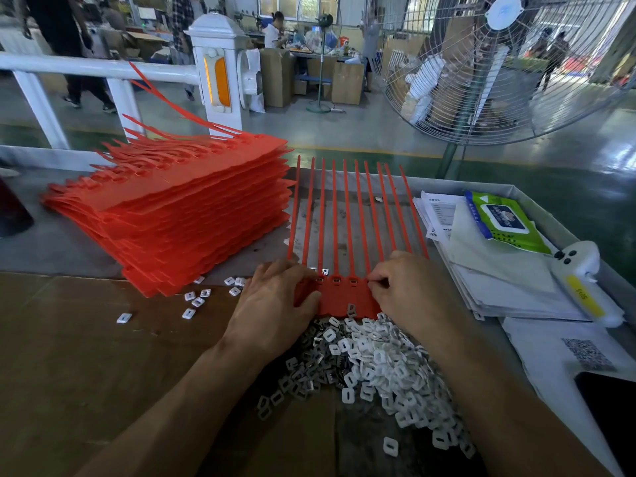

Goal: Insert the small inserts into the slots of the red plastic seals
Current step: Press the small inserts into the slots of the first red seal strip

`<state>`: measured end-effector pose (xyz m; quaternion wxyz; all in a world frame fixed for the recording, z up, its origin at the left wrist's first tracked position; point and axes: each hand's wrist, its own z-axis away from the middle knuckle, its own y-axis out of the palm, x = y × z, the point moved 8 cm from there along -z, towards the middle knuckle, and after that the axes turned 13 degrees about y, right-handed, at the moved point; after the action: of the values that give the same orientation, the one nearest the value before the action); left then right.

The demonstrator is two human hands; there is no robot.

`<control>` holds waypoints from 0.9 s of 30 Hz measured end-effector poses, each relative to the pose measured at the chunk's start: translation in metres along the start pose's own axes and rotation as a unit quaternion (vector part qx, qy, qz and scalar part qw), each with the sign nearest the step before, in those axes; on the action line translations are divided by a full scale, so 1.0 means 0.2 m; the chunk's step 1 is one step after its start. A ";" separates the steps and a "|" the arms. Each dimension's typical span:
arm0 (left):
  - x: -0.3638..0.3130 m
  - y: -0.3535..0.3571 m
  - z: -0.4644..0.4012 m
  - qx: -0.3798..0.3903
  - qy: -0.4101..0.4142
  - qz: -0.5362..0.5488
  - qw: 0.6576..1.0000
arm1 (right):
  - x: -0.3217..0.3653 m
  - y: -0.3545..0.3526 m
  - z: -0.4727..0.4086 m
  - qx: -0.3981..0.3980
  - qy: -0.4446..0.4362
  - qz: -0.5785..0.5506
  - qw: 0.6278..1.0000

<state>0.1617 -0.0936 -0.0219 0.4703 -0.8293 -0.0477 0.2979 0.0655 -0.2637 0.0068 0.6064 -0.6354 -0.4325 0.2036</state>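
Observation:
A red strip of joined plastic seals [340,294] lies flat in front of me, its long tails fanning away across the table. White inserts sit in several of its slots. My left hand [275,304] presses on the strip's left end, thumb on the red plastic. My right hand [409,287] is at the right end with fingertips pinched at a slot; whether an insert is between them is hidden. A heap of small white and grey inserts [371,366] lies just below the strip. One loose insert [351,309] rests on the strip.
A tall stack of red seal strips [172,215] stands to the left, with stray inserts [196,299] beside it. Papers [481,270], a green wipes pack [502,222] and a white tool [585,284] lie right. A large fan [499,70] stands behind the table.

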 end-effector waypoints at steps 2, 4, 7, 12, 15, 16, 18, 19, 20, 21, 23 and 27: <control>0.00 0.00 0.00 0.000 0.000 -0.001 1.000 | 0.01 0.00 0.02 0.006 -0.012 0.035 0.999; 0.01 0.00 0.00 0.000 0.001 -0.002 1.000 | 0.02 0.01 0.04 0.009 -0.025 0.064 0.998; 0.01 0.01 0.00 -0.003 0.002 -0.002 1.000 | 0.04 0.00 0.05 0.009 -0.031 0.069 0.997; 0.01 0.01 0.00 -0.004 0.001 -0.004 1.000 | 0.04 -0.02 0.07 0.014 -0.037 0.063 0.997; 0.00 0.01 -0.01 -0.006 0.003 -0.004 1.000 | 0.03 -0.02 0.08 0.016 -0.039 0.055 0.998; 0.00 0.01 -0.01 -0.006 0.004 -0.002 1.000 | 0.03 -0.02 0.08 0.018 -0.039 0.049 0.998; 0.00 0.00 -0.01 -0.006 0.005 0.000 1.000 | 0.01 -0.02 0.07 0.021 -0.031 0.028 0.999; 0.00 0.00 -0.01 -0.006 0.005 0.000 1.000 | 0.00 -0.03 0.07 0.023 -0.027 0.018 0.999; 0.00 0.00 -0.01 -0.006 0.004 -0.001 1.000 | 0.00 -0.03 0.07 0.023 -0.025 0.010 0.999; 0.00 0.00 -0.01 -0.006 0.003 -0.001 1.000 | -0.01 -0.03 0.06 0.022 -0.026 0.002 0.999; 0.00 0.00 -0.01 -0.006 0.002 -0.002 1.000 | 0.01 -0.04 0.07 0.027 -0.039 -0.032 0.998; 0.00 -0.01 -0.01 -0.004 0.002 -0.002 1.000 | 0.08 -0.02 0.10 0.073 -0.087 -0.073 0.991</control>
<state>0.1624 -0.0942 -0.0198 0.4674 -0.8319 -0.0501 0.2948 0.0570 -0.2382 0.0115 0.6244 -0.5362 -0.5128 0.2444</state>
